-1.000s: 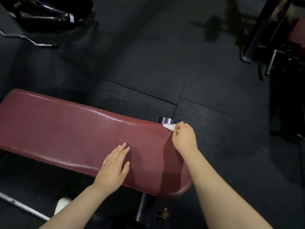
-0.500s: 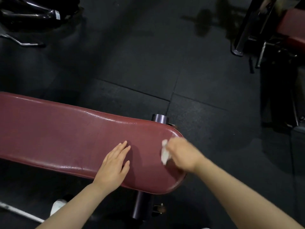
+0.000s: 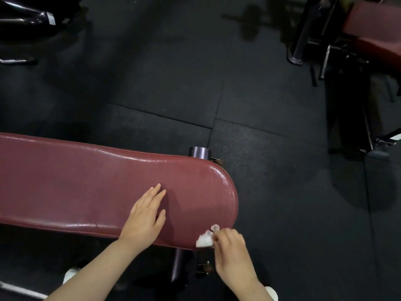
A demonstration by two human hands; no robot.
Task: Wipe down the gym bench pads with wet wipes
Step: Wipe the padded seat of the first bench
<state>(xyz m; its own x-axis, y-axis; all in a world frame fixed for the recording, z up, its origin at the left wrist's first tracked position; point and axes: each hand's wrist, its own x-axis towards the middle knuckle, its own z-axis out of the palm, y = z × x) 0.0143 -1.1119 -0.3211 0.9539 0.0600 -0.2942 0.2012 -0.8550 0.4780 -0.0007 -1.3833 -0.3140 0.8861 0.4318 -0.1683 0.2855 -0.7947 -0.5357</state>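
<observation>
Left hand (image 3: 145,216) lies flat and open on the red bench pad (image 3: 86,181), probably for balance, while the right hand (image 3: 231,246) pinches a scrunched wet wipe (image 3: 205,239) against its near right edge.

This is a gym. Under the hands lies a long maroon vinyl bench pad (image 3: 86,181) on a dark metal post (image 3: 180,266). Beyond the hands the floor (image 3: 162,83) is laid with black rubber tiles with visible seams. Far ahead and right of the right hand stands a second maroon-padded machine (image 3: 375,27) on a black steel frame; far left of the left hand lies chrome and black equipment (image 3: 23,18).
</observation>
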